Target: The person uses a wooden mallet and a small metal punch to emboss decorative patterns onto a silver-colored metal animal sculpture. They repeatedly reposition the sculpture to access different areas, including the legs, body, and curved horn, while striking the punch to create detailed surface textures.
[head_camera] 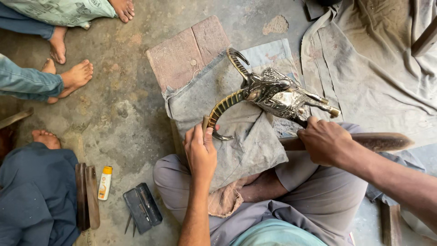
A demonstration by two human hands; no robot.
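A shiny metal animal-head figure (273, 93) with two curved ridged horns lies on a grey cloth (248, 141) draped over a brick slab and my lap. My left hand (200, 152) grips the tip of the nearer horn (223, 107). My right hand (325, 139) is closed around a dark tool handle (298, 120) pressed against the figure's underside, just above a long wooden stick (382, 141) that lies across my knee.
Reddish brick slab (186, 50) under the cloth. Other people's bare feet (75, 77) at the upper left and left. On the concrete floor lie a small yellow-capped bottle (105, 182), a dark open tool case (142, 208) and wooden sticks (86, 196). A grey sheet (373, 59) covers the upper right.
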